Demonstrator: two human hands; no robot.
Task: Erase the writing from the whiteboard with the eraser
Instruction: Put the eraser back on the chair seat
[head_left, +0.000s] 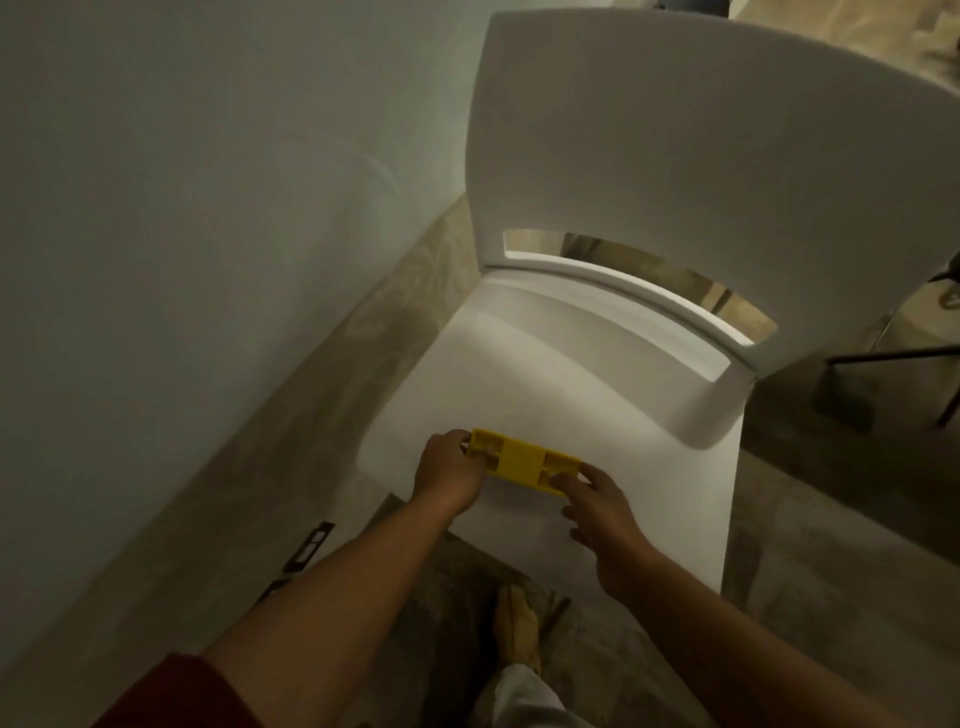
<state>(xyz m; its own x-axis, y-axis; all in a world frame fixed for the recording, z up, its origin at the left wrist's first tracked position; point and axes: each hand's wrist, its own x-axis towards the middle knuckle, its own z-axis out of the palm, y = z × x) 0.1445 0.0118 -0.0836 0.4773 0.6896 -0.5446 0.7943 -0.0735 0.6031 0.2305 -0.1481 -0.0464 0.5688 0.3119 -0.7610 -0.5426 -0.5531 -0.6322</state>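
Observation:
A yellow rectangular eraser (522, 461) lies flat on the white seat of a chair (597, 415), near its front edge. My left hand (449, 473) grips the eraser's left end with its fingers curled over it. My right hand (602, 512) touches the eraser's right end with its fingertips. A large pale surface (182, 234) fills the left side of the view; I cannot tell whether it is the whiteboard, and no writing shows on it.
The chair's white backrest (701, 156) rises at the far side, with a slot at its base. Patterned stone floor (831, 545) surrounds the chair. Dark metal legs (893, 358) stand at the right. My foot (514, 629) is below the seat's front edge.

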